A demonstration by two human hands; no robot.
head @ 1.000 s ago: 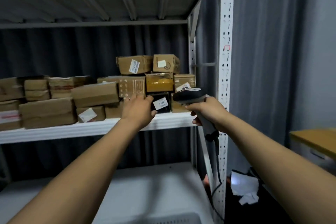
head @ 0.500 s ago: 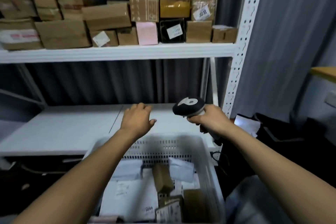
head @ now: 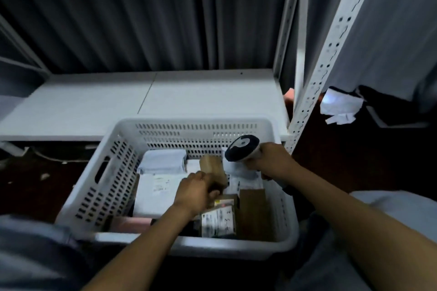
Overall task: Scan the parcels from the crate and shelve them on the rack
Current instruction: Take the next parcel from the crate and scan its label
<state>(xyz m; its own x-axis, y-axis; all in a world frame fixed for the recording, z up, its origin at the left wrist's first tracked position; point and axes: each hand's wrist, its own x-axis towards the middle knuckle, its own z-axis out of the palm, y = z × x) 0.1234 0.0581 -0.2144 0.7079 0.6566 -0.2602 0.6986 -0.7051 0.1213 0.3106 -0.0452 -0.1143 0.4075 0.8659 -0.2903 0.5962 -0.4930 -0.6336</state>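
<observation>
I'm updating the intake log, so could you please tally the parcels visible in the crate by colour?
Brown cardboard boxes: 3, one gripped by the left hand
White mailer bags: 3
Pink parcel: 1
Total: 7 visible in the crate; more may lie underneath
</observation>
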